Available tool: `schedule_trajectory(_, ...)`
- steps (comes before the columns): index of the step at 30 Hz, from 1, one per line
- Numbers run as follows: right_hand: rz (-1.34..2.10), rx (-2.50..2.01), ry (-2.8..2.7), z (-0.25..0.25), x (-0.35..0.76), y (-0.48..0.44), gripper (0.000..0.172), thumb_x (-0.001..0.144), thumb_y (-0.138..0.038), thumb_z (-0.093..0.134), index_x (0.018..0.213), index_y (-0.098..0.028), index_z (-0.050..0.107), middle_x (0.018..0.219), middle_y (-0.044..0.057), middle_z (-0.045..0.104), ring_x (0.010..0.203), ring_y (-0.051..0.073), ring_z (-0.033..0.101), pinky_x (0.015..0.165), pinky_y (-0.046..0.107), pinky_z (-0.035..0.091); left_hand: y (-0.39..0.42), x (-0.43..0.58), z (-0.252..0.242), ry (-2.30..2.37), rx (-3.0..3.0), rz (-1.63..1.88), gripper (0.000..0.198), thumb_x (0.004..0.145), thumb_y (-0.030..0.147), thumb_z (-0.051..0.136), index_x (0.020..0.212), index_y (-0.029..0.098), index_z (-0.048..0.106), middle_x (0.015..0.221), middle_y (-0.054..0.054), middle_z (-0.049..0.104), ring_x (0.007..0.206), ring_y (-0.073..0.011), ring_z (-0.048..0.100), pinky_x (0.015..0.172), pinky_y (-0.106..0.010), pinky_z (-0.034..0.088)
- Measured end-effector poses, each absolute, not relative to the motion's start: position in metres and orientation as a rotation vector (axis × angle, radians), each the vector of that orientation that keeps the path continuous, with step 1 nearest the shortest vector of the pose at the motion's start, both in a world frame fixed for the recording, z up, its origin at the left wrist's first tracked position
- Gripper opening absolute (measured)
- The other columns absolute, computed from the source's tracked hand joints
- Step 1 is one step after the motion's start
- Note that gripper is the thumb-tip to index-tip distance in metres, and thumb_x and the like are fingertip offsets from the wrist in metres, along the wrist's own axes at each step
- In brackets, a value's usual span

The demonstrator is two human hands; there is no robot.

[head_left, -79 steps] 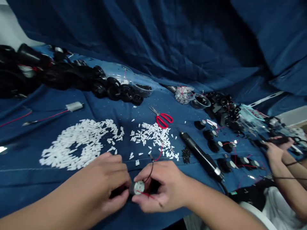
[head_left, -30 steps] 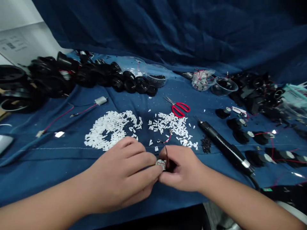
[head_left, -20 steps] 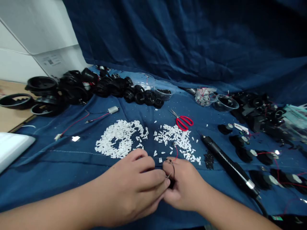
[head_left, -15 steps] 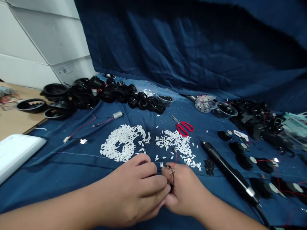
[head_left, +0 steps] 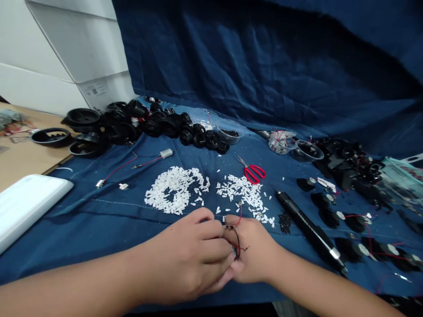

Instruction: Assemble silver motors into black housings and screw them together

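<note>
Dark blue cloth [head_left: 264, 66] draped over a bench and up the wall behind. Between both hands, near the cloth's front edge: one small wired motor [head_left: 235, 252], mostly hidden, its black lead [head_left: 237, 241] looping free. Left hand [head_left: 185, 257] curled closed on it, right hand [head_left: 254, 251] pinching from the other side, no gap showing. Likely light, stiff and slippery; best held by the body, never the thin leads. Nearby: two heaps of white plastic pieces [head_left: 173, 191], one pair of red-handled scissors [head_left: 253, 174], one black pen-shaped tool [head_left: 307, 231], one spare motor [head_left: 166, 153].
</note>
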State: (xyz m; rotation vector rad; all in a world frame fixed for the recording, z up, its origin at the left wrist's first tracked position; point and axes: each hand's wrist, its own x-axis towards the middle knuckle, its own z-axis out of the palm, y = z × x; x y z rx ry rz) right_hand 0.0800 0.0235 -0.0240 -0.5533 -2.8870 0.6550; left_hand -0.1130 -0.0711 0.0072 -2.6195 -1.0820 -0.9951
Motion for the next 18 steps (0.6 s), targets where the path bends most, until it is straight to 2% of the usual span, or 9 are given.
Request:
schedule_trajectory(6, 0.563, -0.542, -2.935, -0.026, 0.078, 0.022, 0.016, 0.073, -0.036, 0.055, 0.072, -0.022, 0.061, 0.071, 0.002, 0.058, 0.063, 0.018, 0.055, 0.060, 0.032, 0.042, -0.074, -0.119, 0.009, -1.058, -2.745, -0.951, 0.015, 0.098, 0.031, 0.076, 0.090, 0.020, 0.069, 0.085, 0.005, 0.072, 0.084, -0.0155, 0.060, 0.081, -0.041, 0.040)
schedule_trajectory(9, 0.530, -0.540, -2.938, -0.030, 0.080, 0.021, 0.014, 0.069, -0.035, 0.055, 0.069, -0.021, 0.059, 0.069, 0.002, 0.057, 0.060, 0.017, 0.052, 0.058, 0.031, 0.039, -0.075, -0.118, 0.007, -1.110, -2.749, -0.961, 0.013, 0.101, 0.026, 0.071, 0.089, 0.021, 0.068, 0.082, 0.005, 0.069, 0.083, -0.0166, 0.060, 0.079, -0.041, 0.039)
schedule_trajectory(13, 0.512, -0.556, -2.905, -0.033, 0.080, 0.020, 0.014, 0.064, -0.036, 0.053, 0.067, -0.022, 0.055, 0.066, 0.001, 0.054, 0.055, 0.015, 0.046, 0.055, 0.031, 0.033, -0.073, -0.117, 0.001, -1.201, -2.785, -0.960, 0.021, 0.106, 0.023, 0.060, 0.087, 0.022, 0.068, 0.074, 0.005, 0.065, 0.074, -0.0166, 0.058, 0.073, -0.042, 0.037)
schedule_trajectory(15, 0.506, -0.572, -2.870, -0.032, 0.078, 0.019, 0.015, 0.065, -0.037, 0.053, 0.064, -0.022, 0.051, 0.063, 0.000, 0.050, 0.052, 0.014, 0.041, 0.053, 0.031, 0.028, -0.070, -0.119, -0.002, -1.184, -2.817, -0.940, 0.023, 0.107, 0.025, 0.060, 0.086, 0.023, 0.069, 0.074, 0.005, 0.065, 0.070, -0.0165, 0.056, 0.069, -0.042, 0.036)
schedule_trajectory(18, 0.480, -0.571, -2.817, -0.030, 0.075, 0.014, 0.015, 0.072, -0.035, 0.051, 0.064, -0.023, 0.052, 0.063, 0.001, 0.052, 0.050, 0.014, 0.043, 0.052, 0.031, 0.027, -0.067, -0.124, -0.006, -1.210, -2.754, -0.930, 0.022, 0.104, 0.034, 0.066, 0.084, 0.027, 0.071, 0.074, 0.005, 0.067, 0.067, -0.0149, 0.055, 0.067, -0.041, 0.039)
